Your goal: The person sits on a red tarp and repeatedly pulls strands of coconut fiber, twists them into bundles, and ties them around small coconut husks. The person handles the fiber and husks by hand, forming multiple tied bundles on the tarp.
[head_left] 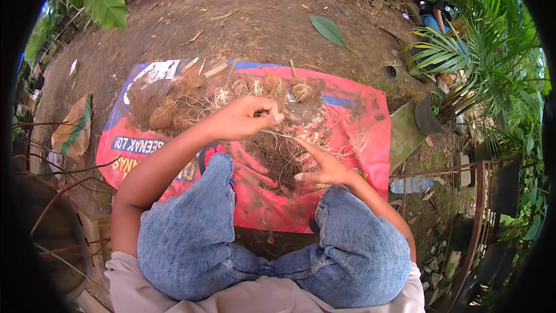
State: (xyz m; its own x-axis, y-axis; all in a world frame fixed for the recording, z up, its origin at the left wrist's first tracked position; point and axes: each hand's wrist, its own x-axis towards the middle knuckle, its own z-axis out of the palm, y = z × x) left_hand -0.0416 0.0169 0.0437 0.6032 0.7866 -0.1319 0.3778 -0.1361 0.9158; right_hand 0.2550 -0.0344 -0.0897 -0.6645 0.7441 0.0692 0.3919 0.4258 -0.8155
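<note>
My left hand (pixel 246 117) is closed in a pinch above the middle of a red and blue plastic sheet (pixel 370 156). A thin pale fibre strand (pixel 282 134) runs from beneath it toward the index fingertip of my right hand (pixel 329 168). The right hand is open, thumb and index finger spread apart, low over the sheet. Below and between the hands lies a dark brown heap of loose fibres (pixel 272 159). Beyond them sit several pale, stringy fibre bundles (pixel 302 91) and a brown fibrous clump (pixel 164 114).
My jeans-covered knees (pixel 188 220) flank the sheet's near edge. A clear plastic bottle (pixel 412 185) lies right of the sheet, by a rusty metal frame (pixel 479 214). A dark pot (pixel 427 115) stands farther right. Another person (pixel 434 14) is at the far right.
</note>
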